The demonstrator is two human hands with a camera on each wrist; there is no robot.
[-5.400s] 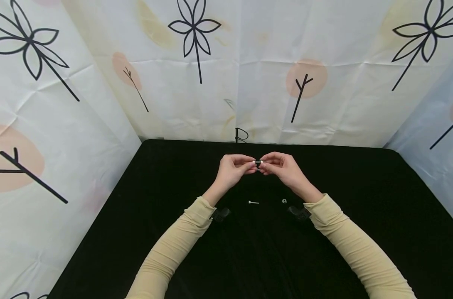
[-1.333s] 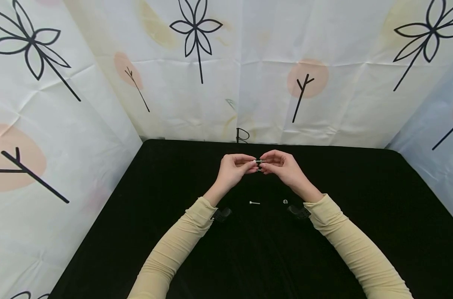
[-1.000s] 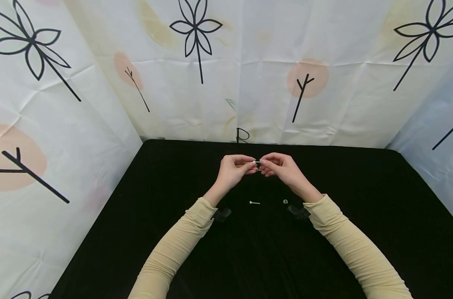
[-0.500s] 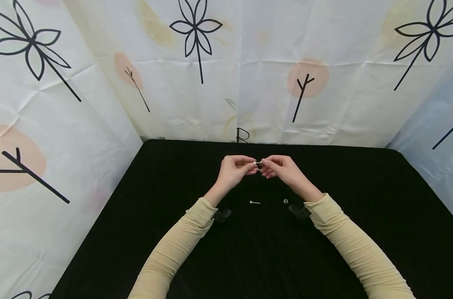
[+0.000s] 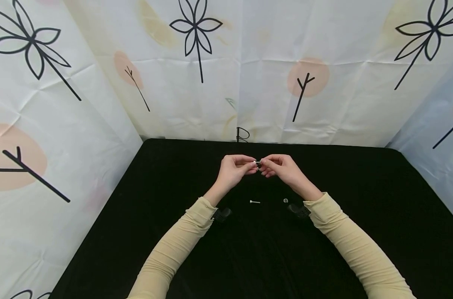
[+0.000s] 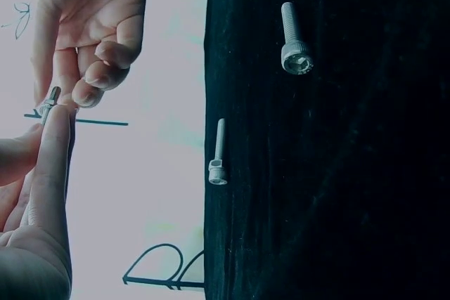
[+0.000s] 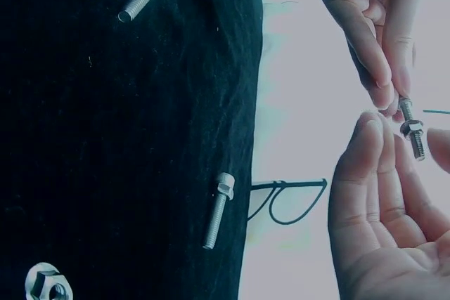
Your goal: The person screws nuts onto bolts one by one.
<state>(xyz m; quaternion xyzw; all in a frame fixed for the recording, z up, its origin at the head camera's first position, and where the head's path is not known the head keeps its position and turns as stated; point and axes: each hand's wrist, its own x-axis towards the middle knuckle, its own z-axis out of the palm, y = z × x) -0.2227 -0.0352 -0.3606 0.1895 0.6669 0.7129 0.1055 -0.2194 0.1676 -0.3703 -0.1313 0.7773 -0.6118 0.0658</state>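
My left hand (image 5: 232, 171) pinches a socket-head bolt (image 7: 406, 107) by its head end, between thumb and index finger, above the table. A hex nut (image 7: 411, 128) sits partway along this bolt's thread, the threaded end sticking out beyond it. At that end is my right hand (image 5: 282, 169), its fingers beside the nut. In the right wrist view a narrow gap shows between its thumb (image 7: 439, 147) and the bolt; whether another finger touches the nut is unclear. Below and behind the hands lies a second bolt with a nut near its head (image 7: 220, 212).
Nearer me, a loose socket-head bolt (image 5: 254, 202) lies on the black-covered table (image 5: 196, 257). To its right is a loose nut (image 5: 285, 200). A pale patterned curtain (image 5: 264, 104) rises behind the table and at both sides.
My left hand has kept its grip on the bolt almost unmoved. My right thumb and fingers have shifted back and forth slightly around the nut end. The loose bolt and nut stay put.
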